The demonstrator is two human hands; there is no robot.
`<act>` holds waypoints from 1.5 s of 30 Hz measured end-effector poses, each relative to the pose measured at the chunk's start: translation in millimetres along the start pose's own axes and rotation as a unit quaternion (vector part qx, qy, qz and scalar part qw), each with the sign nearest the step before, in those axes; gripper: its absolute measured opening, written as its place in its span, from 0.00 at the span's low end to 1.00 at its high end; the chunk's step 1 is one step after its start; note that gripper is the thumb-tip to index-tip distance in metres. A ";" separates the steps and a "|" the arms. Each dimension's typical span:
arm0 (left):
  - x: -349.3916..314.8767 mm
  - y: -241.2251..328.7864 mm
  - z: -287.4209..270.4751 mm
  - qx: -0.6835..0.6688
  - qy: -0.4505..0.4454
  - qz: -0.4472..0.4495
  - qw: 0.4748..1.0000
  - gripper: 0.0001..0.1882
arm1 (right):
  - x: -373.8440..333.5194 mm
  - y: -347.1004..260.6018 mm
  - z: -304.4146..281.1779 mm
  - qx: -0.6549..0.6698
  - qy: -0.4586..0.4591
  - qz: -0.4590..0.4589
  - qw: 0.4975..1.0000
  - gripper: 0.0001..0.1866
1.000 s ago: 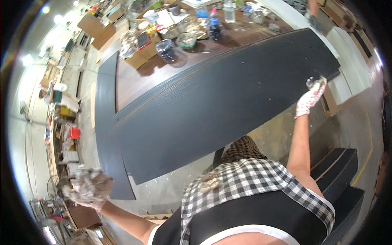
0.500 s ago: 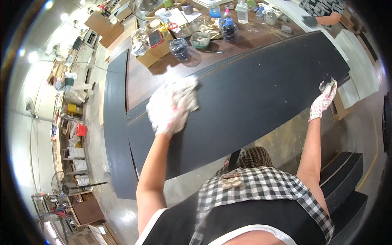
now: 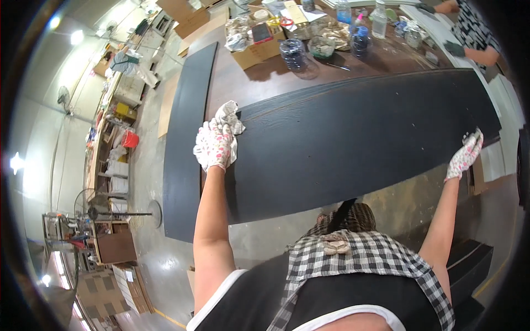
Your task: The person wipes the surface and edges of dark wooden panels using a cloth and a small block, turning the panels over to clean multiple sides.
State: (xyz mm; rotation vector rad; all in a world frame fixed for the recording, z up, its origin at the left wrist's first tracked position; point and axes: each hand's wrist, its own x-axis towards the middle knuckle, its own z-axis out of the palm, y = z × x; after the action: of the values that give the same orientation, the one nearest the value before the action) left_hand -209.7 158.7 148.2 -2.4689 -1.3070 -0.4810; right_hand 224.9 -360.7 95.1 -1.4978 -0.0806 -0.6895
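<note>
Wiping cloth and panel, seen from above. The wide dark panel (image 3: 342, 149), its surface marked with scattered pale specks, lies crosswise in front of the person and serves as reference for all positions. The left hand (image 3: 215, 148), in a white glove with pink spots, is at the panel's left end, palm down with the fingers close together; it holds a bunched white cloth (image 3: 229, 114), which shows beyond the fingertips and beneath the palm. The right hand (image 3: 465, 157), gloved alike, is at the panel's right end, its fingers reaching over the near edge — whether they grip the edge or hold something cannot be told.

Just beside the panel's left end lies a narrow dark panel (image 3: 187, 149). Beyond the far edge is a brown tabletop (image 3: 221, 83), bearing a cardboard box (image 3: 259, 58), a clear jar with dark contents (image 3: 292, 54), a bowl (image 3: 322, 48) and a blue-capped bottle (image 3: 361, 44). Past the far right corner, a co-worker's dark-gloved hand (image 3: 455, 49) is near a long white board (image 3: 439, 30). Well apart from the panel's left end are a red bucket (image 3: 130, 139) and a standing fan (image 3: 93, 211).
</note>
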 end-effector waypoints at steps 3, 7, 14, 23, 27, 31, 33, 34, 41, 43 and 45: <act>9.1 57.0 -6.3 -0.018 -0.082 0.038 0.996 0.24 | 2.0 -4.8 -1.4 -0.037 -0.019 -0.011 0.999 0.21; -16.5 199.4 -38.0 -0.113 -0.031 0.251 0.961 0.29 | 14.3 17.3 -0.7 0.035 0.017 -0.038 0.999 0.18; -15.7 340.4 -37.3 -0.215 -0.064 0.370 0.902 0.33 | 11.5 11.1 -9.1 0.250 0.011 0.084 0.965 0.18; -77.3 543.4 -134.5 -0.244 -0.176 0.581 0.756 0.36 | 87.8 37.4 -82.2 0.463 0.022 0.294 0.836 0.17; -50.9 531.3 -72.5 -0.287 -0.055 0.403 0.867 0.33 | 173.3 76.0 -165.9 0.403 0.046 0.215 0.888 0.16; 16.8 540.4 -8.9 -0.172 0.026 0.274 0.946 0.33 | 183.2 86.3 -163.3 0.335 0.079 0.233 0.910 0.19; 35.4 607.8 -23.8 -0.220 -0.041 0.309 0.924 0.33 | 181.2 88.5 -155.2 0.298 0.095 0.247 0.917 0.22; 41.4 652.7 -41.1 -0.248 -0.082 0.338 0.904 0.33 | 183.9 92.6 -156.6 0.303 0.090 0.247 0.916 0.22; -11.5 742.2 -72.3 -0.320 -0.093 0.531 0.779 0.33 | 205.1 100.3 -188.6 0.213 0.150 0.215 0.941 0.22; 0.6 717.2 -63.6 -0.292 -0.089 0.467 0.830 0.34 | 204.3 112.2 -207.4 0.231 0.147 0.198 0.941 0.21; 35.0 722.1 -49.3 -0.234 -0.048 0.455 0.858 0.33 | 198.4 123.9 -214.8 0.233 0.163 0.197 0.938 0.22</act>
State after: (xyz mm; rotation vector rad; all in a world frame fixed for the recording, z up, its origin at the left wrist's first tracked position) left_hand 404.9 -224.7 127.7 -3.1402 0.1050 -0.4439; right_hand 365.6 -642.4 53.3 -0.8921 0.2882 -0.5353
